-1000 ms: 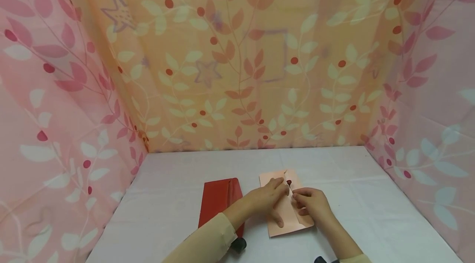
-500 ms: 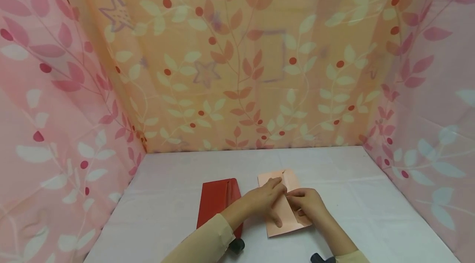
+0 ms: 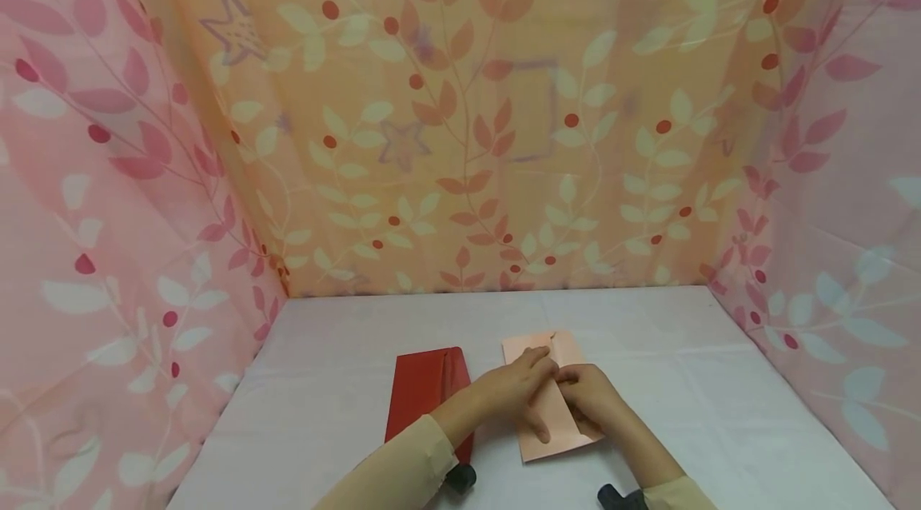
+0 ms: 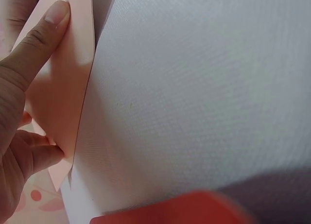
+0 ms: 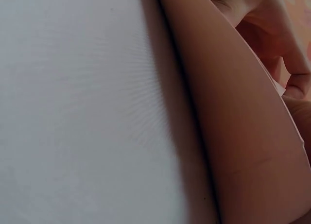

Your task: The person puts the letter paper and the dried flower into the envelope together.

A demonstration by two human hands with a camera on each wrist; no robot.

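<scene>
Both hands meet over the pale pink envelope (image 3: 550,406), which lies flat on the bench (image 3: 345,382) right of centre. The left hand (image 3: 520,384) presses on it, thumb stretched along the paper and the other fingers (image 4: 43,156) bent against its edge in the left wrist view, so it seems to pin and lightly pinch the sheet. The right hand (image 3: 586,398) rests curled on the envelope's middle; its fingertips look pinched on something there, but what they hold I cannot tell. The risk, as I judge it, is a torn or crooked flap: the paper is thin, smooth and sharply creased, and a tug with the left hand slipping on the slick white cloth would skew it. Just beside, to the left, lies a red envelope (image 3: 424,390), stiffer-looking, oblong, with a fold line down it. Leaf-patterned curtains (image 3: 460,134) hang soft and translucent around the bench.
</scene>
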